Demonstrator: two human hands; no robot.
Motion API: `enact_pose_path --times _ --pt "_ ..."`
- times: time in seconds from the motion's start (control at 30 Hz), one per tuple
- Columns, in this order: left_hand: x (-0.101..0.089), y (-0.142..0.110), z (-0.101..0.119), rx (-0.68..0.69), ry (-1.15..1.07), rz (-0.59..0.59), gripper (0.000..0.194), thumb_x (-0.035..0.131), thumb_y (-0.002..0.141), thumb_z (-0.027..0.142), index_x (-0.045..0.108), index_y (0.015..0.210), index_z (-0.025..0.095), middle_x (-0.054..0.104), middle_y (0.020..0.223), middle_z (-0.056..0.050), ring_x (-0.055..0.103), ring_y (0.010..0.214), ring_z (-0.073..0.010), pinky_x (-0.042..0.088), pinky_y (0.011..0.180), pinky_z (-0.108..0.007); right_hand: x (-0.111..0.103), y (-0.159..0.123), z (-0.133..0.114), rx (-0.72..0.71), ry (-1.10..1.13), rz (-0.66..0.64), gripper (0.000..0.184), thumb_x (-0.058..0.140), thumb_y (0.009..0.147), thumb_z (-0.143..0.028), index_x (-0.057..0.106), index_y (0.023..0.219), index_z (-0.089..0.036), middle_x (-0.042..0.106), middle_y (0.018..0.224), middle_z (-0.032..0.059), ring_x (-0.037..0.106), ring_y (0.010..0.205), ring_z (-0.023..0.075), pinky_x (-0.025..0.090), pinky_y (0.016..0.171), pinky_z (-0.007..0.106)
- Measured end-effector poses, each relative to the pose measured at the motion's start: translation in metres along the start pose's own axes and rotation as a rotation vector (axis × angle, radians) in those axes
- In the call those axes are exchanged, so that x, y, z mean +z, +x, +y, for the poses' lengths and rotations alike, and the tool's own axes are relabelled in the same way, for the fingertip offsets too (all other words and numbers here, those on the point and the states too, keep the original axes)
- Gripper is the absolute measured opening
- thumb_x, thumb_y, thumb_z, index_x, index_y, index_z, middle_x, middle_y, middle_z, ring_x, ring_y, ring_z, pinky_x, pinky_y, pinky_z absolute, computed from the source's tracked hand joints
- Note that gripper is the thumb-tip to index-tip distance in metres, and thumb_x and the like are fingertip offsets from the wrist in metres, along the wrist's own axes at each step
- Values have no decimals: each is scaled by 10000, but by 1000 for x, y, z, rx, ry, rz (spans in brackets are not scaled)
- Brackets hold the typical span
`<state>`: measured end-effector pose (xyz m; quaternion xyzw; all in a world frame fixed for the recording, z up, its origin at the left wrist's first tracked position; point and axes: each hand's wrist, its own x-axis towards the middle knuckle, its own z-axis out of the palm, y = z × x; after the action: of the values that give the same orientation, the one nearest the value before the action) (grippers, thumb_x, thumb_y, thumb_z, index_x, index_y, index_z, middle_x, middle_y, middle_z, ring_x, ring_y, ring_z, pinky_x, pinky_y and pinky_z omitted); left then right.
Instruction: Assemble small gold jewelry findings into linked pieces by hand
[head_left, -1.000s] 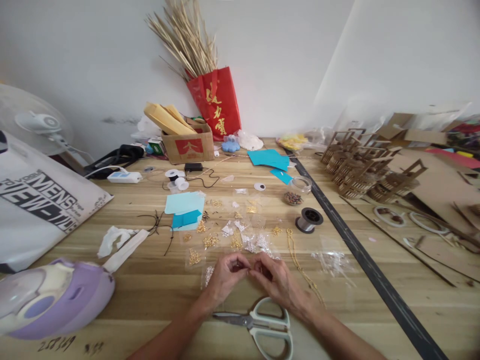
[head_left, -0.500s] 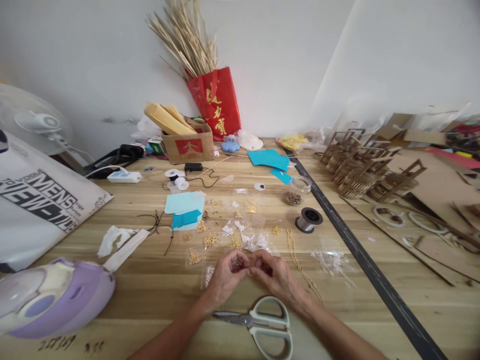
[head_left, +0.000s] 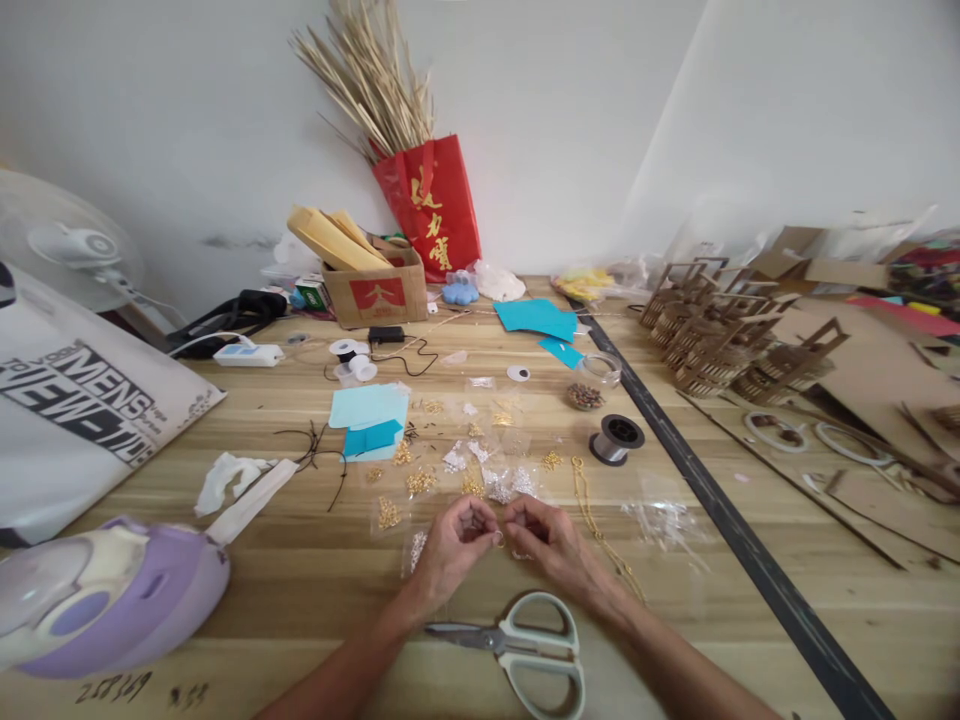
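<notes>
A: Hands first. How do they stand?

B: Near each other over the wooden table (head_left: 300, 595), fingertips almost meeting, a narrow gap between. Left hand (head_left: 456, 548): fingers curled, thumb and forefinger closed in a pinch on a small ring (head_left: 499, 540). Right hand (head_left: 553, 548): fingers bent inward, thumb close to forefinger — whether anything sits between them, I cannot tell; too small.

A: And the ring's position?

B: At the left fingertips, on the side facing the right hand, so between the two hands. Thin, gold-toned; finer detail blurred.

A: Surroundings?

B: Scissors (head_left: 491, 640) lie on the near side, below the hands, between the forearms, blades pointing left. Gold chain (head_left: 598, 537) stretches along the table just right of the right hand. Silvery pieces (head_left: 517, 484) lie just beyond the fingers; a packet of gold beads (head_left: 388, 513) lies left of the left hand — apart from it.
</notes>
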<state>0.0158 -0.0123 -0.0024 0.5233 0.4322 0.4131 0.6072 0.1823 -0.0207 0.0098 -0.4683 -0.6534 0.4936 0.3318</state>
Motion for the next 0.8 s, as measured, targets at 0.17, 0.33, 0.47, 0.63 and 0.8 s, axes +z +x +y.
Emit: enact_pose_path --times 0.17,0.33,0.47,0.63,0.8 --pt "-1 1 -1 -5 -6 8 139 687 656 173 560 709 154 582 672 9 530 638 -126 416 615 -234 -2 0 -1 26 38 -14 295 531 850 -428 591 882 -141 466 583 -34 402 527 101 298 489 217" --pt "-2 2 -3 9 5 22 132 673 663 150 561 731 153 587 683 9 541 646 -122 424 617 -226 -4 2 4 35 18 -37 345 535 843 -430 603 990 -125 435 574 -43 379 520 97 283 489 221" --pt "-1 0 -2 5 29 24 126 663 670 134 563 743 153 592 697 6 551 654 -122 433 624 -226 -4 2 5 39 39 -61 346 551 831 -431 606 986 -127 408 568 -52 355 505 90 262 473 217" --pt "0 -2 0 20 28 15 184 667 662 111 542 784 168 589 703 16 563 660 -121 440 628 -221 1 1 5 -12 65 -30 236 561 836 -371 596 841 -137 419 575 -47 364 519 92 264 481 218" --pt "2 -3 -3 25 39 7 225 670 665 104 521 818 176 589 707 17 579 688 -133 450 638 -226 6 1 14 -60 31 -10 185 567 843 -323 594 868 -141 461 611 -36 400 539 99 294 494 215"
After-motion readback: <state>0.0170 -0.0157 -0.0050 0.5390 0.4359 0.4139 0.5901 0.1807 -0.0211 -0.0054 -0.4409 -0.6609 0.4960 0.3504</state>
